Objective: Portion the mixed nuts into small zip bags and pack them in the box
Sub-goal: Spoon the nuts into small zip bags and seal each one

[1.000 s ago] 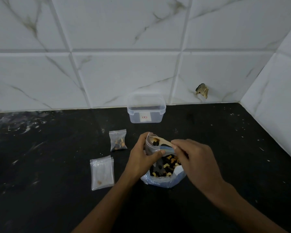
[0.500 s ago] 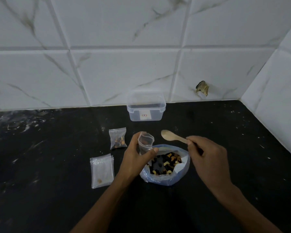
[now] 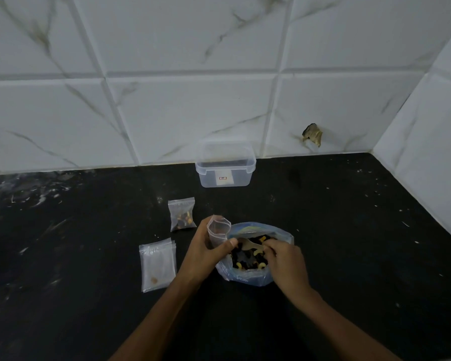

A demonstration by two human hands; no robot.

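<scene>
My left hand holds a small clear zip bag upright with its mouth open, just left of the big bag of mixed nuts. My right hand grips a wooden spoon whose bowl dips into the nuts. A filled small zip bag lies on the black counter behind my left hand. A stack of flat zip bags lies to the left. The clear plastic box stands open against the wall.
The black counter runs to white tiled walls at the back and at the right. A chipped hole marks the back wall tile. Pale crumbs dot the counter's right side.
My right hand has brought the spoon down from above the big bag into the nuts. My left hand keeps the small bag in about the same place.
</scene>
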